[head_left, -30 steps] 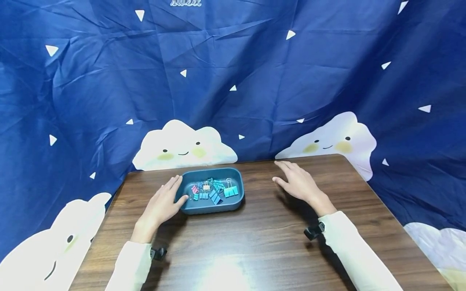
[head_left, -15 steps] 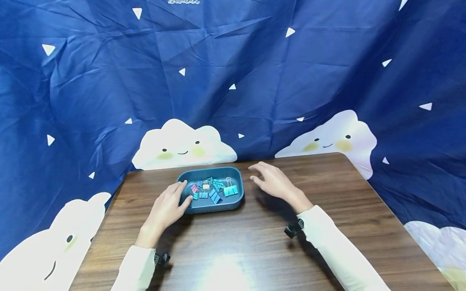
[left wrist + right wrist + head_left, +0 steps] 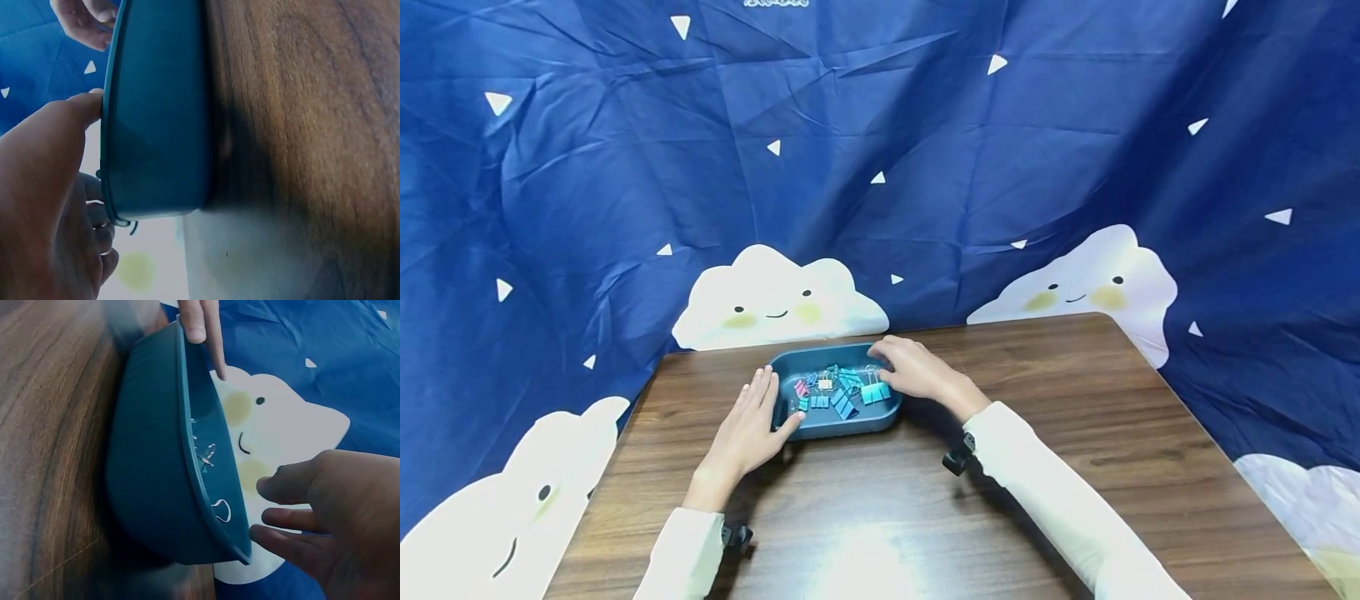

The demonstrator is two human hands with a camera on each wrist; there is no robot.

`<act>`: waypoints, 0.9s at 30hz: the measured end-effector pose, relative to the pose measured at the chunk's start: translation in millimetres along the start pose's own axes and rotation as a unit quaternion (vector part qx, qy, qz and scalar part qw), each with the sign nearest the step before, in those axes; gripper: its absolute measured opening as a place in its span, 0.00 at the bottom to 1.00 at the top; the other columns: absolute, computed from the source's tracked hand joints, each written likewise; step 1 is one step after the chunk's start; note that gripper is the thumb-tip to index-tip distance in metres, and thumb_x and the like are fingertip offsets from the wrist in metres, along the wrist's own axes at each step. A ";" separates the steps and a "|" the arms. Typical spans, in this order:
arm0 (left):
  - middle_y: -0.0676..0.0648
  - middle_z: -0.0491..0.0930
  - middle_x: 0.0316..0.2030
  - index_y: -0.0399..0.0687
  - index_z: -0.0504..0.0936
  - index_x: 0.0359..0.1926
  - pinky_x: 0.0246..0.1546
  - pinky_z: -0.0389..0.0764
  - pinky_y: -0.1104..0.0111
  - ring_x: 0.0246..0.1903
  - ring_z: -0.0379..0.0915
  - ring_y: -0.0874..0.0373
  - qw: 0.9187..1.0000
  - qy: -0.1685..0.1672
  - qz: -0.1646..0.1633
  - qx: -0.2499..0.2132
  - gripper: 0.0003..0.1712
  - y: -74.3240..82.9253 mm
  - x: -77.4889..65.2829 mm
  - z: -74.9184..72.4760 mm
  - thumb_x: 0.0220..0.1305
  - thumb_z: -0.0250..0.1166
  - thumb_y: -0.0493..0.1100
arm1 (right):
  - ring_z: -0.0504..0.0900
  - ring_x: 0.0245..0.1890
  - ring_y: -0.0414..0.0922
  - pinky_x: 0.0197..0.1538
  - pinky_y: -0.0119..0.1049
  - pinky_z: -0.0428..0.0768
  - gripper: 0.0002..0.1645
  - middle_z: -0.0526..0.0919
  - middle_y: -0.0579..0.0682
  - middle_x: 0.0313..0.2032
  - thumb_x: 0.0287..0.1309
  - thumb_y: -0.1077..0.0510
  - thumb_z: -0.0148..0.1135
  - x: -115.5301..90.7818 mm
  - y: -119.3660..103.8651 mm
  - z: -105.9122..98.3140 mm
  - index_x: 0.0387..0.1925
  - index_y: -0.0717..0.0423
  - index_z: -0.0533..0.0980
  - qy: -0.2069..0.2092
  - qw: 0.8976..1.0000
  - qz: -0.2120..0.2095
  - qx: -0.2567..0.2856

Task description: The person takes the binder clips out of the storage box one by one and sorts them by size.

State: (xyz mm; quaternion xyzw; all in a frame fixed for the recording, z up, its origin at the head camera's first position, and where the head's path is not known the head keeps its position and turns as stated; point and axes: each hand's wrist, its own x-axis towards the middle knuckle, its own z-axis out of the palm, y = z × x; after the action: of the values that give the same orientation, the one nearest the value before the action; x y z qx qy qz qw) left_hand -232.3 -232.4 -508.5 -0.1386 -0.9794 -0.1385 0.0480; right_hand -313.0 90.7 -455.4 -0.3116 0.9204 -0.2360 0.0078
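Sleeves (image 3: 679, 554) of pale cloth are lying nearest me, at half past seven and four o'clock from a blue-green tray (image 3: 838, 429), with small black devices (image 3: 737, 536) sitting by the cuffs. The tray is standing on a brown wooden tabletop (image 3: 1150, 467), between ten and eleven from its middle. My left hand (image 3: 747, 429) is touching the tray's rim at nine o'clock, fingers nearly straight, thumb spread towards eight; I am resting it there rather than clenching. Inside, going by the tray's own dial, a dark blue clip (image 3: 844, 406) is lying near six, a light blue clip (image 3: 820, 402) at eight, a pink clip (image 3: 801, 389) at nine, a cream clip (image 3: 825, 385) near the middle, and a large teal clip (image 3: 875, 394) at three. My right hand (image 3: 919, 368) is hovering over the two o'clock rim, near that teal clip, thumb and bent fingers parted and gripping nothing. Beyond, a blue curtain (image 3: 925, 108) is hanging, a smiling cloud (image 3: 781, 321) showing at eleven
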 end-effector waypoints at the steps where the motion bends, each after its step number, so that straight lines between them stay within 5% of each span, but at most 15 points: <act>1: 0.34 0.47 0.85 0.31 0.51 0.83 0.85 0.48 0.46 0.86 0.40 0.40 1.000 -0.003 -0.002 -0.002 0.58 -0.4 0.2 0.3 0.76 0.53 0.73 | 0.84 0.60 0.51 0.66 0.49 0.82 0.23 0.84 0.54 0.60 0.73 0.58 0.66 3.3 -0.7 1.2 0.65 0.60 0.80 -0.008 1.000 0.002 -0.006; 11: 0.33 0.43 0.85 0.32 0.48 0.84 0.86 0.47 0.45 0.86 0.37 0.39 0.999 -0.020 -0.018 -0.016 0.60 -3.5 1.9 3.0 0.76 0.52 0.75 | 0.84 0.61 0.52 0.66 0.50 0.82 0.25 0.85 0.58 0.62 0.71 0.60 0.67 29.1 -2.6 12.8 0.66 0.60 0.79 -0.074 0.995 0.013 -0.072; 20: 0.33 0.41 0.86 0.31 0.47 0.84 0.85 0.47 0.44 0.86 0.36 0.38 0.999 -0.019 -0.026 -0.020 0.61 -4.5 1.9 3.5 0.75 0.51 0.76 | 0.85 0.51 0.49 0.59 0.46 0.85 0.26 0.87 0.56 0.57 0.69 0.62 0.69 34.6 -7.7 21.1 0.66 0.60 0.79 -0.120 0.986 0.027 -0.114; 27: 0.33 0.41 0.86 0.32 0.47 0.84 0.85 0.46 0.44 0.86 0.36 0.38 0.999 -0.022 -0.033 -0.019 0.61 -2.4 1.3 2.4 0.76 0.50 0.76 | 0.82 0.39 0.46 0.50 0.44 0.86 0.11 0.87 0.52 0.43 0.69 0.66 0.66 33.5 -10.4 30.3 0.51 0.59 0.83 -0.121 0.982 0.016 -0.147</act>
State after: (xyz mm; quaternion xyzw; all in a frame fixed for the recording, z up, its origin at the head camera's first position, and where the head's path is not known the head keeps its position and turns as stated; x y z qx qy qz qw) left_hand -234.3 -233.6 -511.3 -0.1097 -0.9815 -0.1560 0.0189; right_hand -329.2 51.1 -473.3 -0.3209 0.9422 -0.0588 0.0767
